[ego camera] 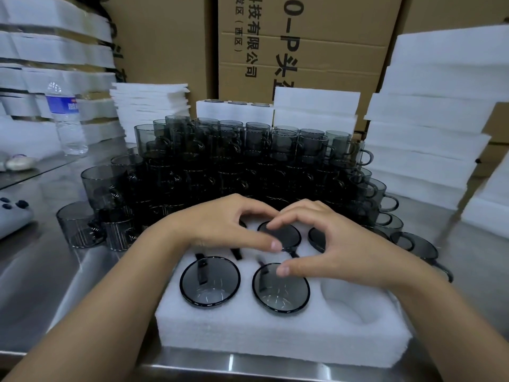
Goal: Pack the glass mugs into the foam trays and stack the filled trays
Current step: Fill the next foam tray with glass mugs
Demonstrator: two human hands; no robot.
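Right between the fingers [276, 223], mug [287, 235].

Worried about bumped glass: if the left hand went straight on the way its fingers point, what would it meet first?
Probably the right hand, whose fingertips nearly meet the left hand above the back middle mug; depth unclear.

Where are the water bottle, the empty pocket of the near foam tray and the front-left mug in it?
water bottle [68, 125]: head view, clear body under the label.
empty pocket [349, 301]: head view, its foam floor.
front-left mug [210, 282]: head view, middle of its open mouth.
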